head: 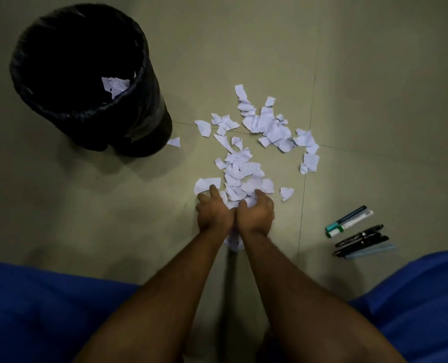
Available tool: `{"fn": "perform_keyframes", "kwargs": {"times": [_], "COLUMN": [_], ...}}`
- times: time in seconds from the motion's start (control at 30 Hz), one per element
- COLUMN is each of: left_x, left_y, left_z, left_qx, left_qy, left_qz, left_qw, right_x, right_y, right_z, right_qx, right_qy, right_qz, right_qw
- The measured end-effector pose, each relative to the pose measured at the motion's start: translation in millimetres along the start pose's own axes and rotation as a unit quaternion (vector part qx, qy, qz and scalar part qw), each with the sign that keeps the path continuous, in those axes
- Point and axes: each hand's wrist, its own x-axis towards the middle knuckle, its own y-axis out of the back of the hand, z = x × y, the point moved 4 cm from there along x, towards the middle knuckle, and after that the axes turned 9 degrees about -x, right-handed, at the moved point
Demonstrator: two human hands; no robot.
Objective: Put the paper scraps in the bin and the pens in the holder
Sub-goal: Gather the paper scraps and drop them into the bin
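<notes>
Our left hand (213, 212) and right hand (257, 212) cup together, fingers curled around torn white paper scraps (244, 176). They look light and flimsy; we'd scoop from beneath, squeezing gently.

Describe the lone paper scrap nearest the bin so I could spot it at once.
Start at the black bin at upper left. On the floor just right of its base lies a small triangular scrap. It lies alone, apart from the main pile farther right.
</notes>
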Motion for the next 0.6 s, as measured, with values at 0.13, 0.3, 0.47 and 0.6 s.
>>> {"fn": "perform_keyframes", "kwargs": {"times": [0.13, 0.3, 0.47, 0.6], "left_x": [7.1, -10.0, -18.7, 0.2], "left_y": [6.3, 14.2, -12.0, -14.0], "left_z": [13.5, 1.9, -12.2, -2.4], "left_qx": [0.008, 0.162, 0.185, 0.172], "left_qy": [-0.090, -0.163, -0.144, -0.161], "left_qz": [-0.010, 0.043, -0.016, -0.023], "left_qw": [0.996, 0.972, 0.972, 0.972], "right_x": [12.2, 19.9, 26.3, 26.8], "right_y": [11.5, 25.3, 7.5, -0.9], "right_z": [-13.7, -9.4, -10.9, -19.6], "right_qx": [0.000, -0.175, -0.193, -0.131], "right_qy": [0.051, 0.049, 0.035, 0.162], "right_qz": [0.020, 0.043, -0.052, -0.083], "right_qw": [0.999, 0.982, 0.979, 0.974]}}
